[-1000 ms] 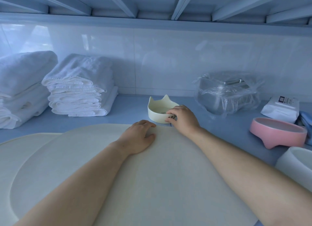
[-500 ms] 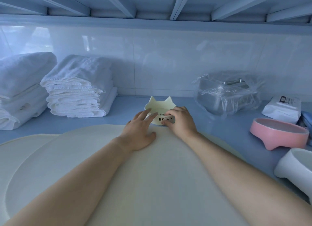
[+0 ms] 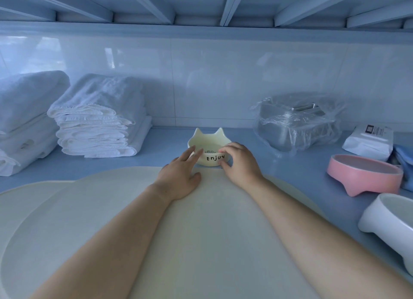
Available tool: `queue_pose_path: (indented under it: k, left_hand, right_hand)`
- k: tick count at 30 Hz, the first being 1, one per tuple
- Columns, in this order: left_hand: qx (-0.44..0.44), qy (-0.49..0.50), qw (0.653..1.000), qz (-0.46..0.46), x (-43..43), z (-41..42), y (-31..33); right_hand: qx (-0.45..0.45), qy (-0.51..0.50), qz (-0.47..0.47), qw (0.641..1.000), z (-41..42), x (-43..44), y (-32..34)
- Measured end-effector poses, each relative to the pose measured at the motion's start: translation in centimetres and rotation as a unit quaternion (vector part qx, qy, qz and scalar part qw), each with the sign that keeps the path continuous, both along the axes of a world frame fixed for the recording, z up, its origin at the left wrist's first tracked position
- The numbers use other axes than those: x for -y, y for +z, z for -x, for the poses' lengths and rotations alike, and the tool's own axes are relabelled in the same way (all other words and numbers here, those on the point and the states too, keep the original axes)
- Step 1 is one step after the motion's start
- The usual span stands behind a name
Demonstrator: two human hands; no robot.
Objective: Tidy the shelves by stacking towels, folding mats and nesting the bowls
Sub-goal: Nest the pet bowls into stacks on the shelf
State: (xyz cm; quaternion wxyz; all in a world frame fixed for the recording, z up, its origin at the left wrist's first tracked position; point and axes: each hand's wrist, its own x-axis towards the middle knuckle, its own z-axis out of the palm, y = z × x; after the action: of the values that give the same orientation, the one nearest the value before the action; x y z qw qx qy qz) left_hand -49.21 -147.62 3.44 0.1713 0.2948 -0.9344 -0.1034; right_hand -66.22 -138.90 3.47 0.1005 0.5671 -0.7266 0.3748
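The cream cat-eared ceramic bowl (image 3: 206, 142) sits between my hands: right hand (image 3: 240, 162) pinching its rim, left hand (image 3: 178, 175) spread, touching.

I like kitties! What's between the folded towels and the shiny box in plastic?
In the head view, a cream cat-eared bowl sits there on the blue shelf; the right hand grips it, the left hand touches it.

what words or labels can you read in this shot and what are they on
"Enjoy": on the front of the cream cat-ear bowl, below a small paw-print mark.
Label on the white packet at far right: printed text, too small to read.
Nothing else is readable.
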Motion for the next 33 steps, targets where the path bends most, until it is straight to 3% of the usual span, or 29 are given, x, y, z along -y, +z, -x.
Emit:
queue_pose_path:
  k: [7,17,25,33]
  left_hand:
    - [0.032,0.024,0.998,0.042,-0.3,0.0,0.1]
    - [-0.081,-0.023,0.994,0.066,-1.3,-0.7,0.2]
    - [-0.08,-0.031,0.994,0.07,-1.6,0.0,1.8]
    - [-0.086,-0.08,0.99,0.079,-2.9,3.4,4.4]
  right_hand:
    - [-0.052,0.004,-0.032,0.998,-0.6,-0.9,0.1]
    - [-0.077,-0.074,-0.085,0.991,1.0,-7.1,2.3]
    - [-0.054,-0.101,-0.089,0.989,1.8,-8.8,3.0]
    - [-0.118,-0.099,-0.12,0.981,4.1,-9.5,4.8]
